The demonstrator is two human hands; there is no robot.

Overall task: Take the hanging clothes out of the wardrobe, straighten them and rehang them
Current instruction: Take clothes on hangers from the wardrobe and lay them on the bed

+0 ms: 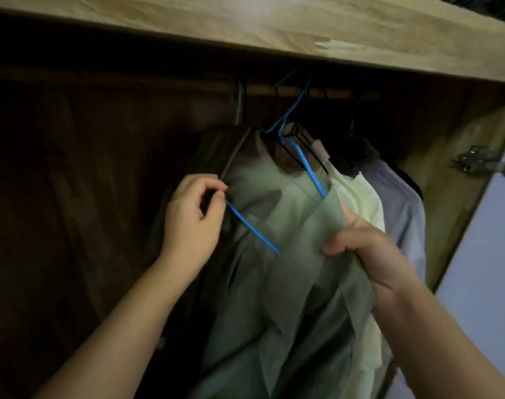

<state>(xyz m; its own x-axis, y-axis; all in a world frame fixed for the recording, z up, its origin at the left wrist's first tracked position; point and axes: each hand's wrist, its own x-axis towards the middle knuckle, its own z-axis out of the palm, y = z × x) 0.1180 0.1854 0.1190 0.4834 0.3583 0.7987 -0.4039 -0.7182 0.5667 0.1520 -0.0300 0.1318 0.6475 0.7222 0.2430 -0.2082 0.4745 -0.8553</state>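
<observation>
1. Shirt [274,283]: plain pale sage green.
2. Wire hanger [308,168] in it: bright blue.
3. Next shirt [357,203]: plain pale cream-yellow.
4. Shirt [401,203] nearest the wardrobe's right wall: plain grey-lavender.
5. Rail [291,92]: light wood tone.
6. Wardrobe [245,27] top panel: tan wood grain, pale chipped patch.
7. Hinge [475,161] on right wall: silver metal.
8. Wardrobe interior at left: dark brown.
</observation>
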